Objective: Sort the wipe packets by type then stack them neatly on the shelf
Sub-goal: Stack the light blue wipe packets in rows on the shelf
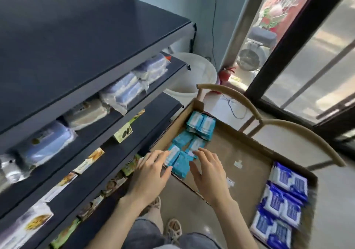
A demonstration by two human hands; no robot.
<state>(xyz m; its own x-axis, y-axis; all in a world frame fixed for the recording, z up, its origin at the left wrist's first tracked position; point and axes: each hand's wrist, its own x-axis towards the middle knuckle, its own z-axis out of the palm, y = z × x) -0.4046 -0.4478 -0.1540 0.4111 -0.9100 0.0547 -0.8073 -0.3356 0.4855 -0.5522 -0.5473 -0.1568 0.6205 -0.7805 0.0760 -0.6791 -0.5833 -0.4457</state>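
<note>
A shallow cardboard box [242, 150] rests on a chair. Several teal wipe packets [199, 125] lie along its left side, and several dark blue and white packets [284, 204] fill its right corner. My left hand [151, 170] lies at the box's near left corner, its fingers touching a teal packet [172, 154] from the left. My right hand [207, 170] has spread fingers resting on the teal packets [182, 164] from the right. Neither hand clearly grips anything. The dark shelf unit [92, 98] stands to the left.
The shelves hold clear-wrapped blue packs [123, 89] on one level and small boxed goods [123, 133] lower down. A white bucket [194, 73] stands behind the shelf end. The chair's curved wooden back [240, 98] rises behind the box. A glass door [307, 56] is at right.
</note>
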